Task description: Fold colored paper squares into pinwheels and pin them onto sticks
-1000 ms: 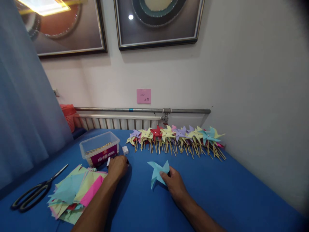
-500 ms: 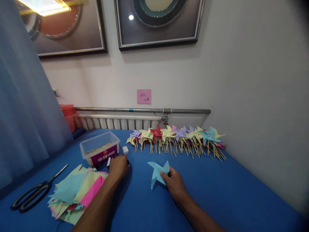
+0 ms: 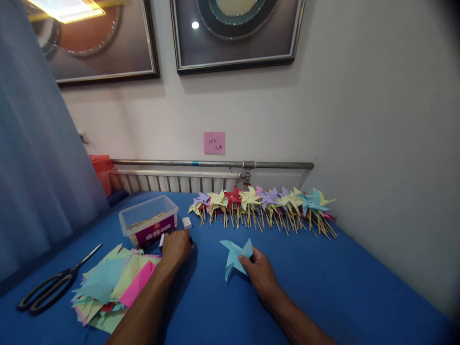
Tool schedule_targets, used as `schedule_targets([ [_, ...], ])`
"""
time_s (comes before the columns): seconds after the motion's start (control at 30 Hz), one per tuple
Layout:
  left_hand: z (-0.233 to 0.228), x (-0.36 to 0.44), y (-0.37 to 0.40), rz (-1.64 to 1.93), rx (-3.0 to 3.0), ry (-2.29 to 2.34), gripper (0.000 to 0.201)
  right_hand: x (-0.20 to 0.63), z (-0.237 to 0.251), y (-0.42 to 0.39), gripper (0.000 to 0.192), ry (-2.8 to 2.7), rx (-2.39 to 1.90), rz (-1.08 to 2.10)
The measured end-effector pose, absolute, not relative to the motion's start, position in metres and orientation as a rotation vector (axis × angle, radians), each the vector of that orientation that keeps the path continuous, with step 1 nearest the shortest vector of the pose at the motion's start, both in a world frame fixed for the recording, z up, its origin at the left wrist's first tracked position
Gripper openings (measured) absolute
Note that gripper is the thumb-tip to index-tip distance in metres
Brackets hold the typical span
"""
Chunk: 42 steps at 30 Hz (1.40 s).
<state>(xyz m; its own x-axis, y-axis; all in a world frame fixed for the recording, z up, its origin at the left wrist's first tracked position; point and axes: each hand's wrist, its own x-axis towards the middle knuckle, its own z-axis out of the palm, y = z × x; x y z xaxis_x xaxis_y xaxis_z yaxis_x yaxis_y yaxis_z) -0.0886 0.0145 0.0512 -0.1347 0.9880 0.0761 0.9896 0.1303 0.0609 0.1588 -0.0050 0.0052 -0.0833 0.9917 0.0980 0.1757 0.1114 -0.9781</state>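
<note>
Home room: framed pictures (image 3: 237, 36), radiator (image 3: 172, 182)

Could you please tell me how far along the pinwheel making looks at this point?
Well along: a long row of finished pinwheels on sticks lies by the wall. In hand: the right hand pins a folded light-blue pinwheel, still stickless; the left hand rests near the clear stick box. Left: a stack of cut paper beside the scissors.
</note>
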Motion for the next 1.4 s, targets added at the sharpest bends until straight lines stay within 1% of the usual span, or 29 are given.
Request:
schedule_targets([
  [0.17, 0.048, -0.094, 0.016, -0.111, -2.039, -2.382, 0.028, 0.158, 0.007, -0.005, 0.028, -1.450, -1.248, 1.068],
  [0.43, 0.046, -0.094, 0.018, -0.052, -2.046, -2.352, 0.034, 0.157, 0.010, -0.007, 0.027, -1.439, -1.257, 1.058],
  [0.67, 0.048, -0.095, 0.016, -0.054, -2.073, -2.377, 0.030, 0.157, 0.009, -0.006, 0.025, -1.449, -1.242, 1.068],
  [0.93, 0.050, -0.091, 0.015, -0.032, -2.064, -2.348, 0.033, 0.158, 0.007, -0.004, 0.030, -1.460, -1.264, 1.050],
  [1.1, 0.051, -0.088, 0.012, -0.126, -2.024, -2.337, 0.031, 0.157, 0.008, -0.006, 0.026, -1.439, -1.251, 1.076],
  [1.3, 0.054, -0.086, 0.013, -0.307, -1.903, -2.343, 0.027, 0.157, 0.009, -0.007, 0.027, -1.428, -1.237, 1.077],
  [1.4, 0.054, -0.079, 0.012, -0.462, -2.030, -2.265, 0.022, 0.157, 0.010, -0.007, 0.030, -1.387, -1.230, 1.088],
])
